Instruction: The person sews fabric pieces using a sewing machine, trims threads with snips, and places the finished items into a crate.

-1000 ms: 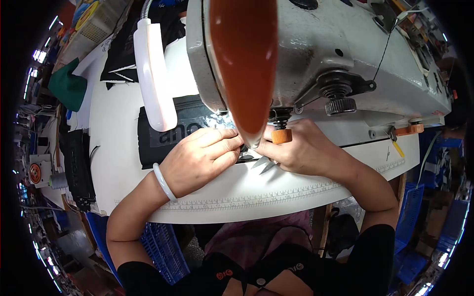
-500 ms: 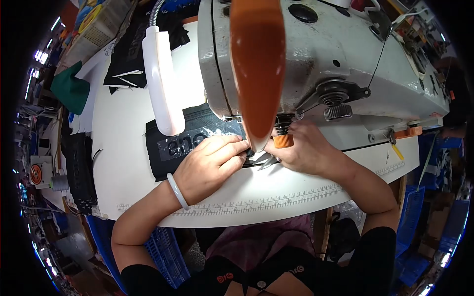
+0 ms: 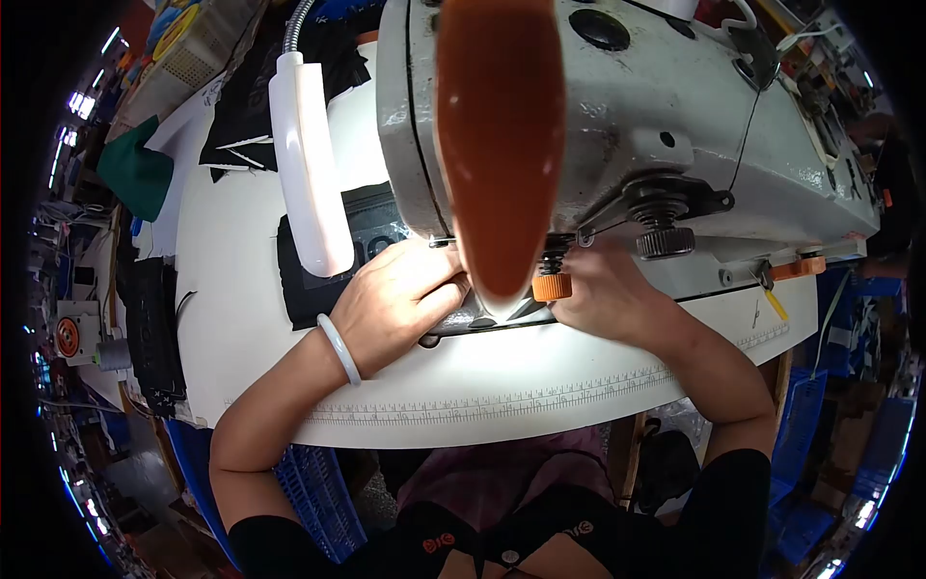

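Observation:
My left hand [image 3: 400, 294], with a pale bangle [image 3: 339, 349] on the wrist, is closed over the near edge of a black fabric piece [image 3: 301, 289]. The piece has raised lettering and shiny clear film on it. Its fingertips go out of sight behind the orange part [image 3: 502, 145] of the sewing machine [image 3: 617, 116]. Beside the orange knob [image 3: 552, 287], my right hand [image 3: 608, 294] is curled and slightly blurred, its fingertips hidden. A small dark ring [image 3: 429, 341] lies by my left hand. Dark pointed shapes [image 3: 526, 309] show between the hands; I cannot tell what they are.
A white lamp [image 3: 313, 174] hangs over the fabric from a flexible neck. Along the table's [image 3: 463, 376] front edge runs a printed ruler [image 3: 463, 410]. Black fabric pieces [image 3: 154, 333] and a green cloth [image 3: 140, 174] are at left. A yellow-handled tool [image 3: 776, 301] is at right.
My left hand has shifted a little left and away from me, and the black fabric has moved further under the lamp and machine. The metal blades seen by my right hand are now mostly hidden.

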`<action>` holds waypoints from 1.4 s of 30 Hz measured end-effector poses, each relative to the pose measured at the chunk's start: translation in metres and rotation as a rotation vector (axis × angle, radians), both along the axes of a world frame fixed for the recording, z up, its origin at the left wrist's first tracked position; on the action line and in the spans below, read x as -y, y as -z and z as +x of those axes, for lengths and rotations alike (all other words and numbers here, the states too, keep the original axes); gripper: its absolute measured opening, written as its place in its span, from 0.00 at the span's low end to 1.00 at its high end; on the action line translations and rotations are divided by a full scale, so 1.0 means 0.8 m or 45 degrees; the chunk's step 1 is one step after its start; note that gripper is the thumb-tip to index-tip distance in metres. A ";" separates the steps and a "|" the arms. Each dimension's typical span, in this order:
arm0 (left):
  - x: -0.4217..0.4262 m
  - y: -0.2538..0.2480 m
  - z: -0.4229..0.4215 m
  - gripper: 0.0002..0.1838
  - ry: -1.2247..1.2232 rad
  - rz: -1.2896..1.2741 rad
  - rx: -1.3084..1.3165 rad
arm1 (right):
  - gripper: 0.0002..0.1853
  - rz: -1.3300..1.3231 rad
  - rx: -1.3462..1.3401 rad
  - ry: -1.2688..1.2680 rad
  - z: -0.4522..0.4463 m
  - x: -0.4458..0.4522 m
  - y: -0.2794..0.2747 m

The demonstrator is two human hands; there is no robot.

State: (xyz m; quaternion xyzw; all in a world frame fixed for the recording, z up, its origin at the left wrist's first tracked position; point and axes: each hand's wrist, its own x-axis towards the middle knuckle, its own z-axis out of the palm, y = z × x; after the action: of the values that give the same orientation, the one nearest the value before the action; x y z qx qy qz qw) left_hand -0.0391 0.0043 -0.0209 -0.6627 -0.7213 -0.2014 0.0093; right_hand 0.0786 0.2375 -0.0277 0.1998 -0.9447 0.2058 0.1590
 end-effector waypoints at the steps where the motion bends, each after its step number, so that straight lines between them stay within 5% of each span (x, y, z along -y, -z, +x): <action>1: 0.000 -0.001 0.001 0.09 -0.017 0.008 0.001 | 0.08 0.013 0.042 -0.005 0.002 0.000 0.001; 9: 0.002 0.011 -0.001 0.10 -0.039 0.206 0.175 | 0.08 0.191 0.096 -0.135 0.001 0.003 0.008; 12: 0.001 0.013 0.001 0.09 -0.028 0.233 0.010 | 0.05 0.161 0.112 -0.112 0.000 0.004 0.000; 42: -0.006 0.006 -0.017 0.14 -0.217 0.051 -0.036 | 0.15 0.029 0.103 0.110 -0.005 -0.001 0.013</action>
State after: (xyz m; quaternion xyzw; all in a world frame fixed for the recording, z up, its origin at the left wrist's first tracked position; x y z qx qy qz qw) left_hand -0.0529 0.0089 -0.0259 -0.6012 -0.7707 -0.2049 0.0500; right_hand 0.0747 0.2385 -0.0382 0.1524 -0.9603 0.1959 0.1272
